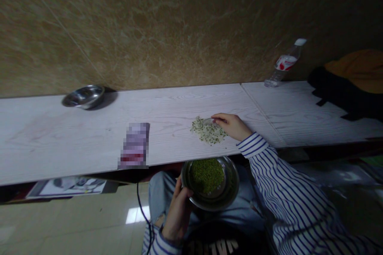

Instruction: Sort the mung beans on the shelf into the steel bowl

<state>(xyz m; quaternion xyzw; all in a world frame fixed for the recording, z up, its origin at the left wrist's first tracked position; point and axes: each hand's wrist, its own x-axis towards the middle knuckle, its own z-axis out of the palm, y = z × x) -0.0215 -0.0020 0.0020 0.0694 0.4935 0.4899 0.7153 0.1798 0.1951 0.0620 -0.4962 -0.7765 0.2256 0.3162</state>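
Head view: the left hand (178, 211) pinches the rim of the bowl (231, 183), its thumb over the edge, above the lap (160, 193) and close under the front of the counter (167, 107). Beans (206, 173) lie inside; a one-sided hold like this could let the bowl tip and spill them. The right hand's (231, 124) grip pinches what looks like a spoon (207, 121) at the white-and-green pile (209, 133) on the counter; too hard a sweep could scatter grains over the edge.
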